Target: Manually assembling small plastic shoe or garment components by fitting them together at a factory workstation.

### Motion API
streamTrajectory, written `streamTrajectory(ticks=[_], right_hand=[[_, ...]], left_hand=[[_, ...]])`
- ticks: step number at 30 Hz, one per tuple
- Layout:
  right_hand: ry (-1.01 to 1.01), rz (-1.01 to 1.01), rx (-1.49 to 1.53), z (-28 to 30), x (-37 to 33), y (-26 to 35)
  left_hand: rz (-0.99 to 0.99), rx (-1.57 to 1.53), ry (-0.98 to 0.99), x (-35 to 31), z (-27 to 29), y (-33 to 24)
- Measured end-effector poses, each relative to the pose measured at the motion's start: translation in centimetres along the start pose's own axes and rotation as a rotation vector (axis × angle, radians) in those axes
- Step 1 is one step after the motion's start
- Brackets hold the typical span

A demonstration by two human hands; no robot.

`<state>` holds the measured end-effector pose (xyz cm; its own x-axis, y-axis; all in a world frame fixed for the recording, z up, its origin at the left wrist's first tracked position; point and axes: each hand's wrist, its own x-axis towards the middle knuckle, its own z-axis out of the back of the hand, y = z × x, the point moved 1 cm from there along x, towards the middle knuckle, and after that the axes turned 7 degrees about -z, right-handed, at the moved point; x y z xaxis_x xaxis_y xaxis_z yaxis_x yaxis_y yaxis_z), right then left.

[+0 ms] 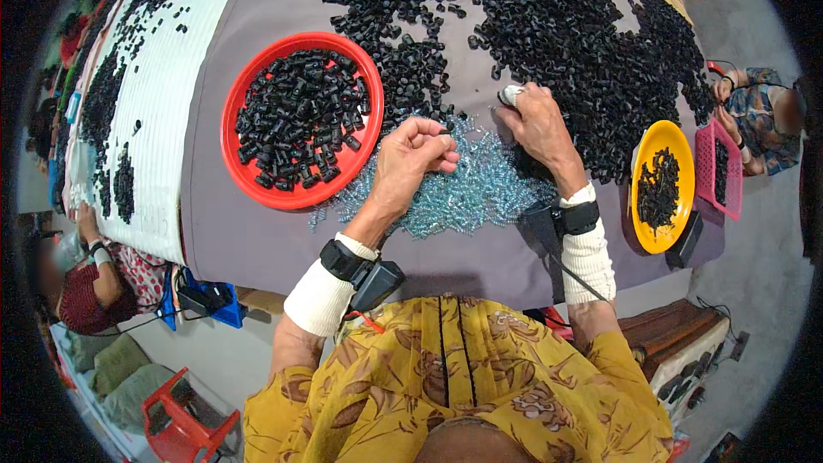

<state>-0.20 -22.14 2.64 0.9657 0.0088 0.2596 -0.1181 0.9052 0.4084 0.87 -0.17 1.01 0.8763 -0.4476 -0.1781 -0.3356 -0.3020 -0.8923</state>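
My left hand (pixel 411 159) is closed over the near side of the springs, thumb and fingers pinched around a small black plastic part (pixel 444 131). My right hand (pixel 542 130) hovers where the springs meet the black pile, its fingers curled together. White wrapping (pixel 512 95) covers one of its fingertips, and what those fingers hold is too small to make out. Between and below both hands spreads a heap of small bluish, shiny coil springs (pixel 459 193). Beyond them lies a wide pile of black plastic parts (pixel 557 43). A round red tray (pixel 230 150) with similar black parts stands left of my left hand.
At right are a yellow oval tray (pixel 641 206) with black pieces and a pink basket (pixel 710 163). Another person (pixel 763 120) works at the right edge. A white-covered table (pixel 171 129) with black parts stands left, a person (pixel 94 291) beside it. A red chair (pixel 184 420) is lower left.
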Motion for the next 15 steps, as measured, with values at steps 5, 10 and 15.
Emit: streamTrajectory(ticks=[5,10,15], right_hand=[[0.035,-0.191,0.352,1.2,-0.3,1.0],[0.089,-0.237,0.560,3.0,-0.6,4.1],[0.113,-0.117,0.588,4.1,-1.0,6.3]], left_hand=[[-0.038,0.043,0.030,-0.1,-0.4,-0.4],[-0.138,0.074,0.082,-0.3,-1.0,-1.0],[-0.186,0.086,0.103,-0.6,-1.6,-1.4]])
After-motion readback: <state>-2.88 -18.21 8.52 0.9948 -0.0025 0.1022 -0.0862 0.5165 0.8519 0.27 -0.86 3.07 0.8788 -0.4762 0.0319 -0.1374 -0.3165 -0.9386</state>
